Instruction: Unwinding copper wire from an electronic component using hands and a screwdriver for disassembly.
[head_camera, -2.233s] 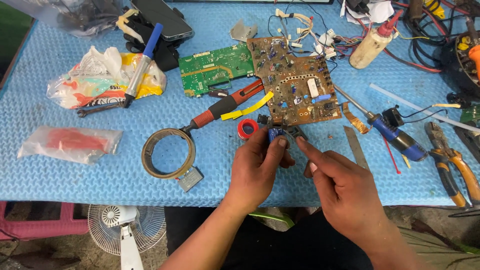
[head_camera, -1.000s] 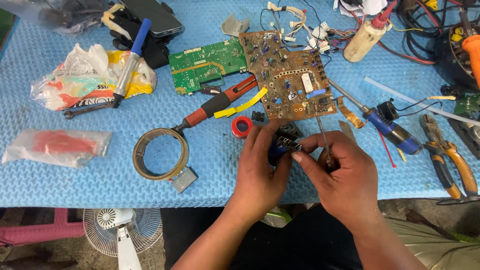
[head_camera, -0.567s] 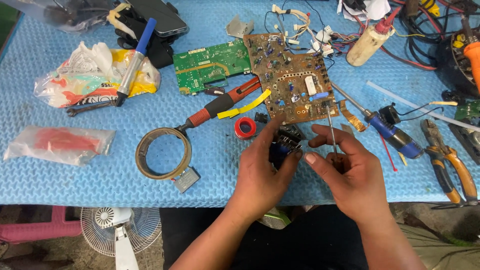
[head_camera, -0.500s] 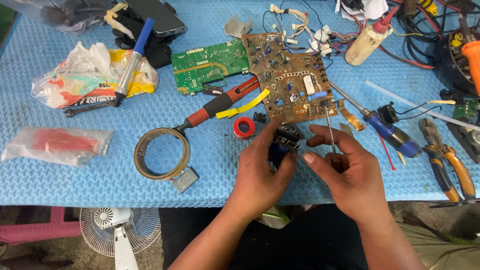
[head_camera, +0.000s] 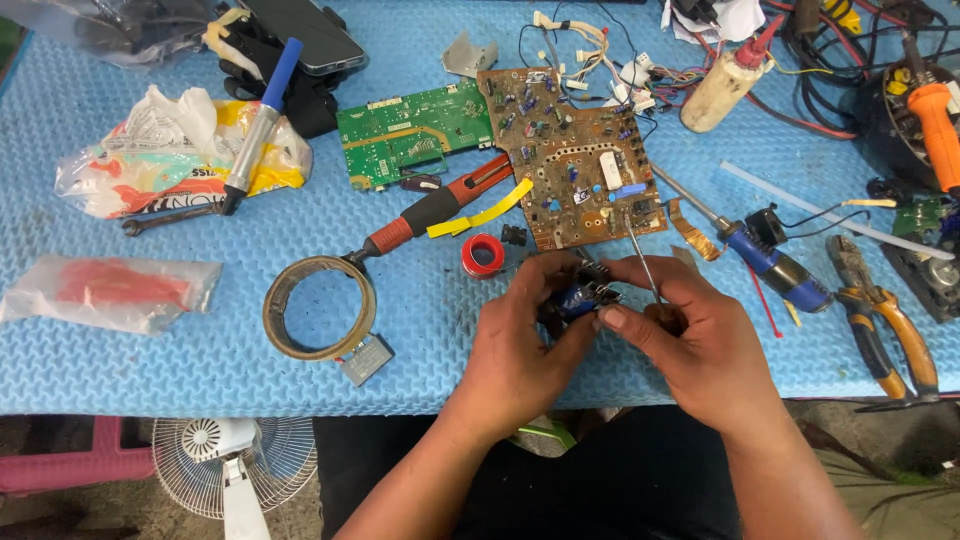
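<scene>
The left hand (head_camera: 520, 335) closes around a small blue-and-black part (head_camera: 580, 297), holding it just above the blue mat (head_camera: 420, 330), near the brown circuit board (head_camera: 575, 170). The right hand (head_camera: 690, 335) grips a thin screwdriver (head_camera: 640, 255) upright, its shaft beside the part. The part's details are largely hidden by fingers.
</scene>
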